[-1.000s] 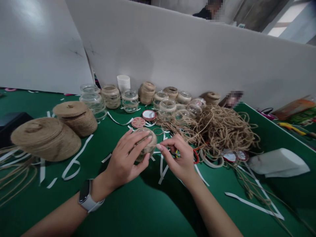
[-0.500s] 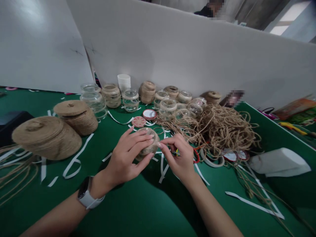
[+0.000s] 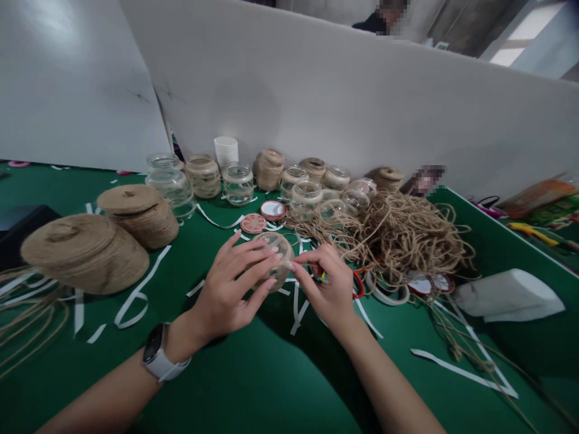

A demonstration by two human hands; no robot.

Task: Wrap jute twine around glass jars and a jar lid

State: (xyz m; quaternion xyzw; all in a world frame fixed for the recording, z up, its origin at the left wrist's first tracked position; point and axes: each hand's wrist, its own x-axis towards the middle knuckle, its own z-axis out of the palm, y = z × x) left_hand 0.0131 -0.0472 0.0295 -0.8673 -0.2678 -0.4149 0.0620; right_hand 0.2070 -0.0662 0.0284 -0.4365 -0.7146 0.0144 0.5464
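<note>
My left hand (image 3: 235,283), with a watch on its wrist, is wrapped over a small glass jar (image 3: 281,277) and holds it just above or on the green table; I cannot tell which. The jar is tilted and partly covered by the fingers. At the jar's right side my right hand (image 3: 329,288) pinches thumb and forefinger together against the glass; whatever is between the fingertips is too small to make out. Just beyond the jar lie a red-patterned lid (image 3: 254,223) and another lid with a white face (image 3: 273,210).
Several glass jars (image 3: 307,199) stand along the back, some wound with twine. A heap of loose twine (image 3: 414,238) lies at right, near red-handled scissors (image 3: 359,284) and a tape roll (image 3: 391,294). Twine-covered pots (image 3: 85,253) stand left. White strips (image 3: 140,289) are scattered about.
My left fingers have shifted slightly on the jar, which appears turned a little, with more clear glass showing. The right hand keeps its pinch at the jar's side.
</note>
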